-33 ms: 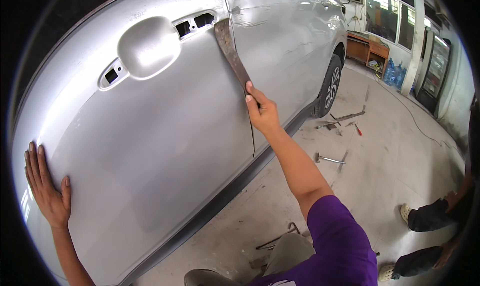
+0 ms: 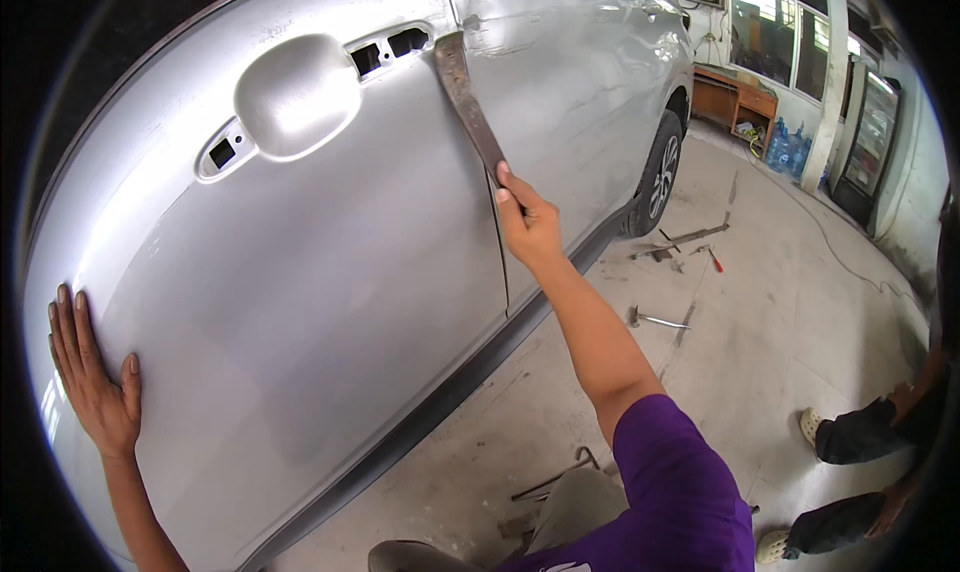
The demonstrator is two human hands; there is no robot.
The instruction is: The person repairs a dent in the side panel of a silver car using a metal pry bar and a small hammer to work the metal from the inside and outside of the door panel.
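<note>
Flat metal bar (image 2: pixel 470 107) lies at 12 o'clock, roughly along the seam of the silver car door (image 2: pixel 330 302), its broad end just beside the handle opening (image 2: pixel 407 41); whether it touches the panel there, I cannot tell. It has just shifted slightly toward 2 o'clock, together with the right hand (image 2: pixel 530 222), whose thumb and forefinger pinch its lower end; the other fingers are hidden. The left hand (image 2: pixel 100 392), between 8 and 9 o'clock, stays flat on the door, fingers close together, thumb spread. So small a shift suggests a fine adjustment, with the bar's work remaining near the seam.
</note>
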